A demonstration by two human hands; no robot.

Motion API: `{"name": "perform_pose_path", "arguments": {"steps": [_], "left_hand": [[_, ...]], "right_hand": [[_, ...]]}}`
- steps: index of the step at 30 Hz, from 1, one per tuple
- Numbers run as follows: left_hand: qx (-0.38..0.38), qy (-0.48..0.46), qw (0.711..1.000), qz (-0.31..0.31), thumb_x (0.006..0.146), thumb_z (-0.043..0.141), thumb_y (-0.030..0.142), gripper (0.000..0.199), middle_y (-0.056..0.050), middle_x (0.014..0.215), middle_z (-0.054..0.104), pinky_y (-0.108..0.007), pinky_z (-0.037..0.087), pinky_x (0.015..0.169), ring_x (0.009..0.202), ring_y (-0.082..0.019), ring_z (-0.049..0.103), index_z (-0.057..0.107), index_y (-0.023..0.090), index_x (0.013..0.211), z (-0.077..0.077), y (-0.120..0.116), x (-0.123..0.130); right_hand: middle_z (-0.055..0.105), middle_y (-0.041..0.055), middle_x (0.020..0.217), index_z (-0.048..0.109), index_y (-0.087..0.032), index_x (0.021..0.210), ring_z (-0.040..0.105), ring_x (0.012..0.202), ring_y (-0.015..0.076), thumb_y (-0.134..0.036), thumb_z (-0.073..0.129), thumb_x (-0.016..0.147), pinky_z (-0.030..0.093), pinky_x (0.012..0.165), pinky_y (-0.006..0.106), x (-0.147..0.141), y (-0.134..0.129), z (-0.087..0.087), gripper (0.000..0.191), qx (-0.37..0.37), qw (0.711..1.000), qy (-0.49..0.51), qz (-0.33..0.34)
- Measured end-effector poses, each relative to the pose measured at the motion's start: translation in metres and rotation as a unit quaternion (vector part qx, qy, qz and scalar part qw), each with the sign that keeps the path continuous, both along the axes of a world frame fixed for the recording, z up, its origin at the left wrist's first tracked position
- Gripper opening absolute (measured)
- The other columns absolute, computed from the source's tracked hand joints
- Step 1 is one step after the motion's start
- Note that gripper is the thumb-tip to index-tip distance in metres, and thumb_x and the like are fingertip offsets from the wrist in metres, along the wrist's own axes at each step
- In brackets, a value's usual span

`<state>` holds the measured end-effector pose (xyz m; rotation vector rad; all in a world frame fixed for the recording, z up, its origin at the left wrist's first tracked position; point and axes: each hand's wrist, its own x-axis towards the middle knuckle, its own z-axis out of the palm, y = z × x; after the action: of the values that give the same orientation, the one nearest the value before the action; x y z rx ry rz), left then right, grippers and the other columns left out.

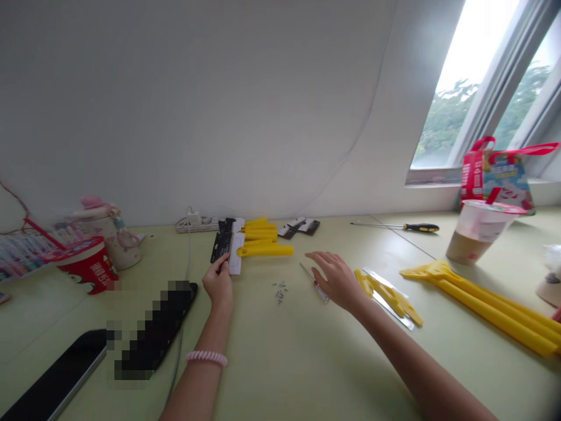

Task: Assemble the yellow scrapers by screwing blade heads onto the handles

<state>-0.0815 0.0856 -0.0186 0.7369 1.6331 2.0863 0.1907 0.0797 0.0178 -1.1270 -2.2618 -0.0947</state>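
My left hand (pixel 218 283) pinches the lower edge of a black and white card (pixel 235 255) that has a yellow handle (pixel 269 250) on it. More yellow-handled pieces (pixel 259 229) on cards lie behind it. My right hand (pixel 335 277) is spread above the table, holding nothing. Beside and partly under it is a small screwdriver (pixel 321 291) with a thin shaft. Between my hands lies a loose group of small metal screws (pixel 280 293). To the right of my right hand, yellow flat pieces (pixel 391 296) rest on a clear and white package.
Long yellow parts (pixel 491 304) lie at the right, near a drink cup (pixel 482 231). A black and yellow screwdriver (pixel 421 227) and small dark cards (pixel 300 226) are at the back. Two phones (pixel 61 371), a cable, a red cup (pixel 90 266) and a bottle (pixel 125 248) stand left.
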Motion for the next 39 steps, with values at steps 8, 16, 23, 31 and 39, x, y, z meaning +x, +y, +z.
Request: {"name": "perform_pose_path", "arguments": {"steps": [8,16,23,31,39], "left_hand": [[-0.206,0.362,0.904,0.094,0.069,0.047,0.013,0.031,-0.018,0.108,0.056,-0.046,0.033,0.093,0.110,-0.031,0.046,0.069,0.010,0.091,-0.008,0.007,-0.018],[-0.272,0.579,0.768,-0.007,0.073,0.041,0.006,0.053,-0.021,0.119,0.050,-0.041,0.033,0.093,0.109,-0.028,0.048,0.050,0.014,0.125,-0.010,0.017,-0.006],[-0.278,0.596,0.754,0.004,0.078,0.040,0.009,0.051,-0.022,0.132,0.041,-0.046,0.030,0.094,0.116,-0.032,0.041,0.049,0.020,0.127,-0.017,0.038,-0.013],[-0.265,0.598,0.756,0.032,0.082,0.036,0.014,0.047,-0.022,0.129,0.042,-0.048,0.033,0.091,0.113,-0.033,0.041,0.050,0.022,0.127,-0.024,0.056,-0.012],[-0.280,0.606,0.743,0.043,0.082,0.036,0.015,0.048,-0.018,0.129,0.042,-0.044,0.037,0.087,0.111,-0.032,0.043,0.049,0.029,0.126,-0.024,0.054,-0.017]], "right_hand": [[0.062,0.0081,0.103,0.060,-0.021,0.102,0.053,0.098,0.0209,-0.021,0.037,0.086,0.041,0.086,0.040,0.002,0.006,-0.006,0.028,-0.022,1.000,0.007,0.004],[0.058,0.0093,0.107,0.060,-0.019,0.101,0.049,0.103,0.0211,-0.017,0.042,0.080,0.039,0.088,0.037,0.001,0.043,-0.018,0.027,-0.070,0.997,-0.006,-0.032],[0.036,0.0157,0.134,0.044,-0.023,0.128,0.030,0.124,0.0318,-0.022,0.049,0.077,0.032,0.093,0.045,-0.018,0.117,-0.014,0.051,-0.132,0.977,-0.062,-0.158],[0.005,0.0108,0.148,0.027,-0.034,0.137,0.000,0.131,0.0437,-0.055,0.042,0.079,0.012,0.093,0.066,-0.066,0.183,-0.017,0.064,-0.202,0.953,-0.083,-0.211],[0.009,0.0059,0.149,0.024,-0.040,0.136,0.005,0.130,0.0444,-0.071,0.016,0.077,0.000,0.088,0.072,-0.070,0.211,-0.036,0.067,-0.251,0.935,-0.131,-0.215]]}}
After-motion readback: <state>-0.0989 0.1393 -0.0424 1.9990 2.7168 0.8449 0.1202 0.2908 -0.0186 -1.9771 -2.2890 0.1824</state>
